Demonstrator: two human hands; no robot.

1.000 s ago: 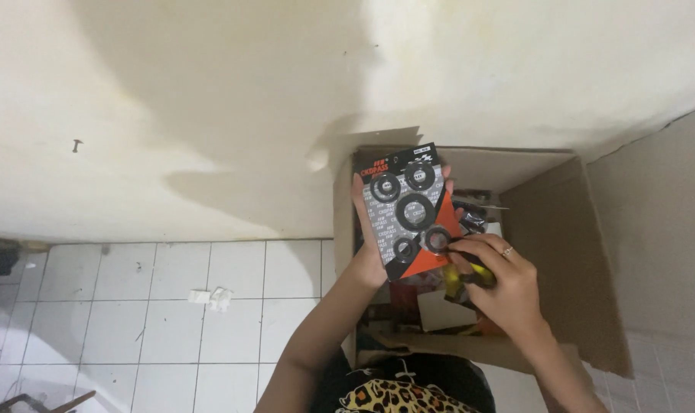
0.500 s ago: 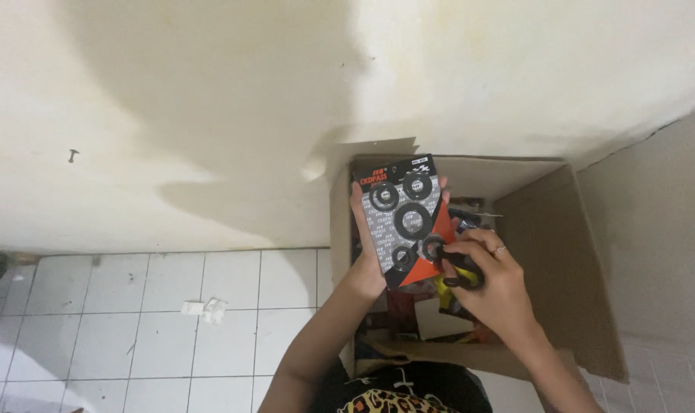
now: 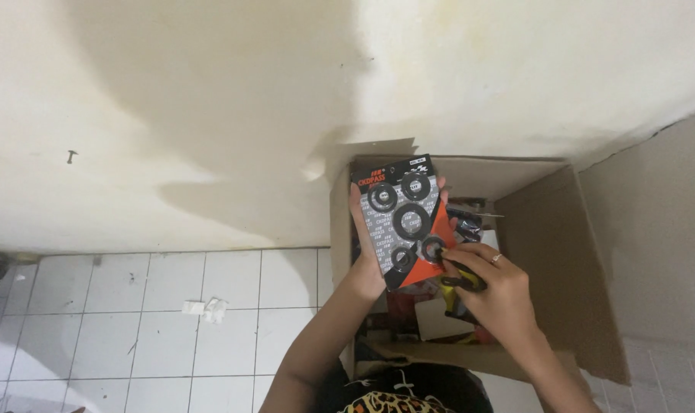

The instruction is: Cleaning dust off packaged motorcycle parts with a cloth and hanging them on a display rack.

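My left hand holds up a flat blister card with several black rubber rings on a grey and orange backing. The card stands over an open cardboard box. My right hand grips a small yellow and black tool and touches the card's lower right corner, at one of the rings. A ring sits on one finger of that hand. The box holds more packaged parts, mostly hidden behind the card and my hands.
The box stands against a cream wall with a nail in it. White floor tiles lie to the left, with a crumpled white scrap on them. A leopard-print garment shows at the bottom edge.
The card has risen slightly and tilted more upright over the box. My right hand has stayed at its lower right corner with the tool.
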